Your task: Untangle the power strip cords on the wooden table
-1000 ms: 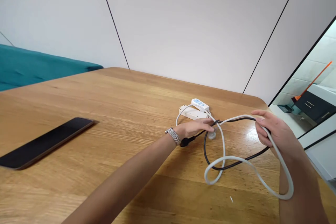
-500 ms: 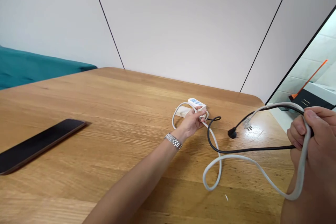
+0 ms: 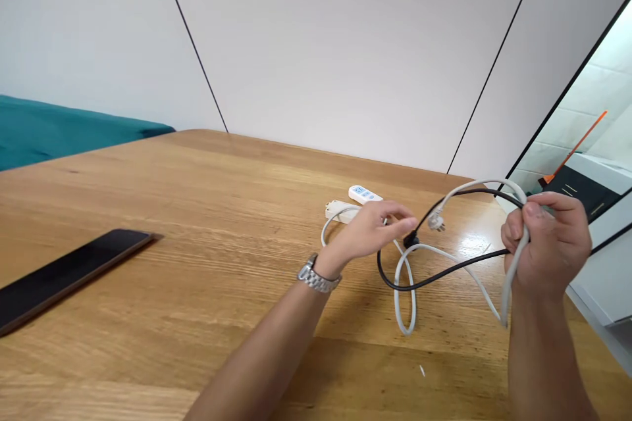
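Observation:
My right hand (image 3: 548, 237) grips a white cable (image 3: 516, 256) and a black cable (image 3: 449, 271) together, held up over the right side of the table. From this bundle hang a pale, partly see-through plug (image 3: 436, 220) with metal pins and a black plug (image 3: 410, 240). My left hand (image 3: 378, 227) reaches across with thumb and fingers apart, its tips close to the black plug. Behind it lies a white block (image 3: 338, 210) with the white cable looping over it. A white oblong piece with blue markings (image 3: 363, 195) sits beyond, partly hidden by my hand.
A dark flat slab (image 3: 69, 273) lies on the left of the wooden table (image 3: 222, 210). White wall panels (image 3: 320, 46) stand at the back. A teal seat (image 3: 74, 125) is at far left. A small white scrap (image 3: 422, 370) lies in front.
My left hand has let go of the white pieces and come nearer, toward the black plug. My right hand has moved left with the cables, bringing both plugs left.

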A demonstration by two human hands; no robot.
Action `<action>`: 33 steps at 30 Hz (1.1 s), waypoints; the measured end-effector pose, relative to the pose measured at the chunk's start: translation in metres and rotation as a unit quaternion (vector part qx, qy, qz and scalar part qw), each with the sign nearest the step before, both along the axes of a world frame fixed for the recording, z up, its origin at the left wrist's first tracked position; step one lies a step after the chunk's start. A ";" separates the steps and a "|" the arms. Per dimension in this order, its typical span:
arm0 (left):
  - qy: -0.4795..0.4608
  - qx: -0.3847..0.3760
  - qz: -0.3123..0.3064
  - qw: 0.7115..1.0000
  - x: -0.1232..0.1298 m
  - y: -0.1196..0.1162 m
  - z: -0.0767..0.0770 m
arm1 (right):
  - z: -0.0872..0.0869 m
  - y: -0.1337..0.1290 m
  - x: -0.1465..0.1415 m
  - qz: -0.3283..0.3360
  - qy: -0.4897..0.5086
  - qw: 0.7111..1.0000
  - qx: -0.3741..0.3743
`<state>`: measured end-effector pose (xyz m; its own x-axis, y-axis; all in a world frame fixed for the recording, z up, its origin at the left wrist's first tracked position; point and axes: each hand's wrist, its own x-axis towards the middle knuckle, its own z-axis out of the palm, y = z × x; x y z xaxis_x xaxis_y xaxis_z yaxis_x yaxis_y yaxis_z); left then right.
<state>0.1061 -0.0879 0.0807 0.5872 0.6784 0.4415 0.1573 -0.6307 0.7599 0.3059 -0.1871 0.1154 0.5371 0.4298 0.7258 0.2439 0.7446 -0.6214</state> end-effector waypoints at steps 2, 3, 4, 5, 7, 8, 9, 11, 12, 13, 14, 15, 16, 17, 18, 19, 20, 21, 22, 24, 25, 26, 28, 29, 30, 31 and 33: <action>0.053 -0.001 -0.034 0.998 0.013 -0.002 -0.005 | -0.003 0.002 -0.003 0.031 -0.012 0.999 -0.002; 0.081 -0.011 -0.032 0.996 0.018 -0.001 -0.009 | -0.004 0.002 -0.004 0.047 -0.013 0.999 -0.005; 0.106 -0.023 -0.024 0.994 0.021 0.002 -0.014 | -0.005 0.002 -0.005 0.063 -0.011 0.998 -0.007; 0.125 -0.037 -0.020 0.991 0.023 0.005 -0.019 | -0.005 0.002 -0.006 0.079 -0.007 0.997 -0.011; 0.139 -0.069 -0.028 0.987 0.024 0.012 -0.027 | -0.006 0.003 -0.007 0.107 0.007 0.994 -0.019; 0.131 -0.080 -0.017 0.988 0.024 0.015 -0.029 | -0.006 0.004 -0.006 0.121 0.012 0.992 -0.023; 0.116 -0.084 0.015 0.990 0.023 0.017 -0.032 | -0.006 0.004 -0.005 0.136 0.015 0.990 -0.027; 0.070 -0.062 0.112 0.989 0.024 0.019 -0.037 | -0.005 0.003 -0.003 0.167 0.014 0.985 -0.033; 0.048 -0.037 0.149 0.987 0.026 0.020 -0.039 | -0.005 0.002 -0.002 0.181 0.012 0.983 -0.033; 0.034 -0.007 0.164 0.986 0.028 0.019 -0.042 | -0.004 0.001 -0.001 0.193 0.012 0.981 -0.032; 0.029 0.021 0.159 0.987 0.031 0.018 -0.044 | -0.003 -0.001 -0.001 0.200 0.014 0.979 -0.030; 0.032 0.045 0.148 0.987 0.035 0.016 -0.047 | -0.002 -0.003 -0.001 0.202 0.018 0.979 -0.026; 0.040 0.066 0.145 0.986 0.038 0.014 -0.049 | -0.001 -0.004 -0.002 0.201 0.023 0.979 -0.023; 0.050 0.084 0.155 0.983 0.042 0.012 -0.050 | 0.000 -0.006 -0.004 0.197 0.027 0.980 -0.020; 0.058 0.099 0.174 0.978 0.045 0.009 -0.051 | 0.001 -0.008 -0.006 0.188 0.028 0.982 -0.018; 0.062 0.110 0.195 0.973 0.047 0.007 -0.051 | 0.002 -0.009 -0.008 0.174 0.026 0.984 -0.017; 0.063 0.115 0.208 0.969 0.048 0.005 -0.050 | 0.003 -0.009 -0.010 0.152 0.023 0.988 -0.015; 0.063 0.116 0.214 0.968 0.048 0.003 -0.049 | 0.003 -0.009 -0.011 0.124 0.021 0.992 -0.014; 0.062 0.114 0.215 0.968 0.048 0.002 -0.048 | 0.003 -0.008 -0.012 0.093 0.021 0.995 -0.015; 0.065 0.115 0.208 0.969 0.045 0.002 -0.046 | 0.003 -0.005 -0.011 0.045 0.021 0.998 -0.026; 0.071 0.119 0.202 0.970 0.043 0.002 -0.045 | 0.002 -0.004 -0.010 0.034 0.023 0.999 -0.035; 0.077 0.122 0.198 0.970 0.042 0.002 -0.045 | 0.002 -0.002 -0.008 0.031 0.025 0.998 -0.047; 0.084 0.116 0.189 0.971 0.041 0.003 -0.045 | 0.003 0.000 -0.004 0.038 0.026 0.997 -0.069; 0.083 0.109 0.188 0.973 0.041 0.003 -0.046 | 0.003 0.000 -0.003 0.040 0.026 0.996 -0.075; 0.078 0.103 0.190 0.973 0.042 0.003 -0.047 | 0.003 0.000 -0.002 0.039 0.025 0.996 -0.078; 0.071 0.100 0.192 0.974 0.043 0.003 -0.048 | 0.004 -0.001 -0.001 0.040 0.023 0.996 -0.080; 0.061 0.104 0.194 0.974 0.045 0.003 -0.050 | 0.004 -0.003 -0.001 0.043 0.020 0.996 -0.080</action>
